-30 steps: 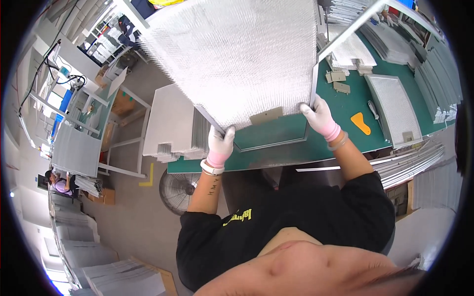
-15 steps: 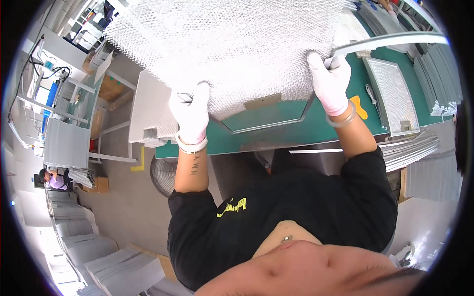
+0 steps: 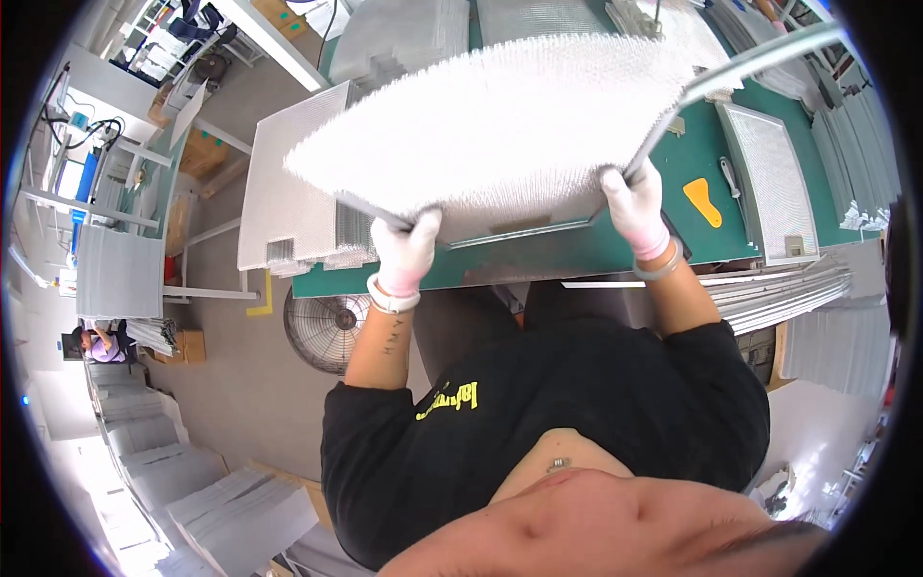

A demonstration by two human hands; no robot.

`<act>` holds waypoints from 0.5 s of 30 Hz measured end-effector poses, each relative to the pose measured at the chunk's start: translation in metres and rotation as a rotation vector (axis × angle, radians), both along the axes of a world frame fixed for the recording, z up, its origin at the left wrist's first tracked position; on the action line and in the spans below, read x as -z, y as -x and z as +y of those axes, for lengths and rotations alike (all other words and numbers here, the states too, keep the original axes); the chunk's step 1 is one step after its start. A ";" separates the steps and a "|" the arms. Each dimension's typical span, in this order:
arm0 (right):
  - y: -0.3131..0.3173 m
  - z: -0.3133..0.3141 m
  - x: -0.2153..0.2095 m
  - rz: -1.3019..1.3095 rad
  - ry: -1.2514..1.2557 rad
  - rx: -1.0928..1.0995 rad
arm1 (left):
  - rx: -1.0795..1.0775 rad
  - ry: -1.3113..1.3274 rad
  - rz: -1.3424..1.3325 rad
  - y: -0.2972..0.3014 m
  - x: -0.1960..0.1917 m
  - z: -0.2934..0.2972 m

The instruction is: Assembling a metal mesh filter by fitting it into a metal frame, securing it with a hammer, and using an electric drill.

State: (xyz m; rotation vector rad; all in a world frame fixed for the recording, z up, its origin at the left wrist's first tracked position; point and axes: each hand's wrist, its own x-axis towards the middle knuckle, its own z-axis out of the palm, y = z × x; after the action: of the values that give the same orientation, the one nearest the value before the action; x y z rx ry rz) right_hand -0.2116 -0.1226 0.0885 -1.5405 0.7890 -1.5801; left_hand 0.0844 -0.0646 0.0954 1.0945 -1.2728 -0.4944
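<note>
A bright silvery mesh sheet (image 3: 490, 125) is tilted up above the green table, sitting against a thin metal frame (image 3: 538, 233). My left hand (image 3: 406, 252), in a white glove, closes around the frame's left side, thumb on top. My right hand (image 3: 636, 210), also gloved, grips the right side, where a long frame strip (image 3: 760, 60) slants to the upper right. Frame and mesh partly overlap; how far the mesh edges sit inside the frame I cannot tell. A yellow scraper (image 3: 703, 202) and a white-handled tool (image 3: 731, 177) lie right of my right hand.
Mesh sheets (image 3: 288, 183) are stacked on the table's left, overhanging its edge. Further stacks (image 3: 399, 43) stand at the back. A framed mesh panel (image 3: 767, 178) lies on the right. A floor fan (image 3: 327, 327) stands below left; metal strips (image 3: 798, 293) jut out at the lower right.
The mesh and frame have come down and toward me, tilting so the mesh's far edge shows. My left hand moved right and nearer; my right hand came nearer too. The stacks behind are uncovered.
</note>
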 end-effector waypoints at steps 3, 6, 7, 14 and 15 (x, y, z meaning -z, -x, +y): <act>0.002 0.004 0.020 -0.016 -0.057 -0.024 | 0.042 -0.004 0.063 -0.005 0.025 0.004; -0.002 -0.001 0.044 -0.037 -0.068 -0.047 | 0.069 -0.122 -0.020 -0.002 0.040 0.001; -0.002 -0.003 0.048 -0.033 -0.049 -0.031 | 0.082 -0.096 0.068 -0.002 0.049 -0.002; 0.027 -0.020 -0.013 0.007 -0.108 -0.280 | 0.343 -0.131 0.209 -0.028 -0.007 -0.005; 0.020 -0.023 -0.040 -0.039 -0.073 -0.197 | 0.357 -0.005 0.275 -0.022 -0.036 -0.005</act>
State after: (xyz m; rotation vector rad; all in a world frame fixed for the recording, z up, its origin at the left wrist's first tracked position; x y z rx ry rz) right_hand -0.2315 -0.1460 0.1287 -1.4826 0.6453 -1.4173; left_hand 0.1063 -0.0694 0.1317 0.7715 -1.2241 -0.8854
